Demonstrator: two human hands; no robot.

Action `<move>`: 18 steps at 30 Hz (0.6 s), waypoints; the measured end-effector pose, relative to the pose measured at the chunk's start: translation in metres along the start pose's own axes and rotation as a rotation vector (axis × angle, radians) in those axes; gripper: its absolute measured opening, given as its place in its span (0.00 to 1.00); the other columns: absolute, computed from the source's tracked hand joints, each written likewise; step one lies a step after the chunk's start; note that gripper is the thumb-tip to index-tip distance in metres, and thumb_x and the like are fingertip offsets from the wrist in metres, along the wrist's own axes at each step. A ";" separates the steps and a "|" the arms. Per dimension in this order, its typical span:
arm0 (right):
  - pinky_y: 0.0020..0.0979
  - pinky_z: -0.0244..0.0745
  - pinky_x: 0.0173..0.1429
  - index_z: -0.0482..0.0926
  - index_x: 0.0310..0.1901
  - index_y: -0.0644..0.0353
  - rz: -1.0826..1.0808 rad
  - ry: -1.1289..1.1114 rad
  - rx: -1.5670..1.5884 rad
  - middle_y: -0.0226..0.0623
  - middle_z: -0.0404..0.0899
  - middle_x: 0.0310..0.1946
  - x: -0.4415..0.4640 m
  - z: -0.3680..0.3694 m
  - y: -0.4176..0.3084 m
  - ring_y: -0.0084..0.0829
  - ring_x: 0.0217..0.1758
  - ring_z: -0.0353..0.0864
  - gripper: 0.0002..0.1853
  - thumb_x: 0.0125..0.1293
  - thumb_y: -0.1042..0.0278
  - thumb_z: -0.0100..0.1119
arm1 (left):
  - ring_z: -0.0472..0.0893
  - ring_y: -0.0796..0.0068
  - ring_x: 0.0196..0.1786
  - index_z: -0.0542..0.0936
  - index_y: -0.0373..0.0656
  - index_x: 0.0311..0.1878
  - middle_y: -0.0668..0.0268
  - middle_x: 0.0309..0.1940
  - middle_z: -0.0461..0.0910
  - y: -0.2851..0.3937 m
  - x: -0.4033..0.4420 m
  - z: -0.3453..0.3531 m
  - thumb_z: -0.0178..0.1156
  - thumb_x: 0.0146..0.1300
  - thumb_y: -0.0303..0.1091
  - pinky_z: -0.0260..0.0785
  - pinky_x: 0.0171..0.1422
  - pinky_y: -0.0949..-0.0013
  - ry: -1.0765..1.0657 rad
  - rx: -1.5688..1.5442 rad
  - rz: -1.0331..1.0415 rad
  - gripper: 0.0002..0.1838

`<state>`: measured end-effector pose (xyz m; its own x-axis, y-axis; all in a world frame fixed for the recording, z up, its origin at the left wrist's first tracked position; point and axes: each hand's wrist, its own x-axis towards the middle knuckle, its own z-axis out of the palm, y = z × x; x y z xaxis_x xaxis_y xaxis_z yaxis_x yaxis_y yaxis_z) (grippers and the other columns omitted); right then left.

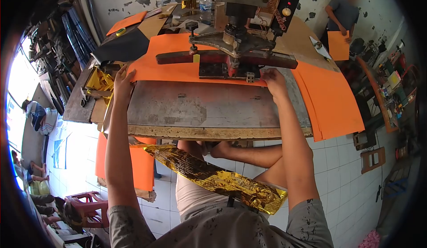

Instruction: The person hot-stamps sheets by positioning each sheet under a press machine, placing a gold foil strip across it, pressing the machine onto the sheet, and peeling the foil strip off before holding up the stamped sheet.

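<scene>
An orange sheet (167,72) lies on the metal bed (169,105) of a press, partly under the press head (229,70). My left hand (123,82) pinches its near left corner, thumb on top. At the near right corner, beside the press head, my right hand (274,83) has its fingers closed on the sheet's edge; its fingertips are partly hidden. The press head covers part of the sheet's right side. Across my lap lies a crumpled strip of gold foil (218,176).
Orange sheets (331,101) are stacked at the right, overhanging the table edge. A black sheet (122,46), gold foil scraps (100,79) and scissors (84,97) are at the left. A water bottle (205,3) stands behind. Another person (343,14) holds an orange sheet at the far right.
</scene>
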<state>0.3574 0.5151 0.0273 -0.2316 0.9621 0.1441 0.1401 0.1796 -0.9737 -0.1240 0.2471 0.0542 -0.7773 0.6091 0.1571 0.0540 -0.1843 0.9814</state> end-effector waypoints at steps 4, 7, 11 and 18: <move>0.30 0.73 0.43 0.80 0.40 0.61 -0.057 -0.098 -0.266 0.28 0.80 0.30 -0.057 -0.025 -0.020 0.23 0.35 0.78 0.03 0.66 0.76 0.64 | 0.82 0.80 0.46 0.74 0.40 0.69 0.62 0.55 0.84 0.031 -0.071 -0.018 0.67 0.69 0.35 0.72 0.39 0.76 -0.005 0.176 0.014 0.27; 0.25 0.71 0.39 0.80 0.39 0.61 -0.092 -0.138 -0.299 0.25 0.78 0.29 -0.139 -0.038 -0.052 0.17 0.33 0.74 0.02 0.68 0.76 0.65 | 0.81 0.82 0.43 0.75 0.39 0.67 0.63 0.55 0.83 0.041 -0.141 -0.049 0.66 0.69 0.36 0.66 0.35 0.79 0.028 0.299 0.043 0.26; 0.20 0.69 0.38 0.80 0.42 0.63 -0.003 -0.129 -0.220 0.25 0.77 0.30 -0.219 -0.047 -0.048 0.14 0.33 0.73 0.03 0.70 0.79 0.65 | 0.82 0.80 0.45 0.73 0.38 0.70 0.60 0.59 0.80 0.010 -0.214 -0.091 0.63 0.72 0.37 0.67 0.36 0.79 0.144 0.252 -0.030 0.26; 0.19 0.69 0.44 0.77 0.53 0.67 0.066 -0.010 0.041 0.28 0.77 0.38 -0.268 -0.041 -0.012 0.14 0.39 0.72 0.11 0.71 0.80 0.64 | 0.80 0.65 0.66 0.66 0.41 0.74 0.56 0.63 0.79 -0.056 -0.288 -0.067 0.47 0.83 0.45 0.75 0.71 0.55 0.201 -0.567 -0.182 0.25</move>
<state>0.4572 0.2638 0.0076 -0.2327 0.9694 0.0776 0.1157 0.1069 -0.9875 0.0549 0.0295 -0.0531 -0.8483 0.5227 -0.0847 -0.3881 -0.5050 0.7709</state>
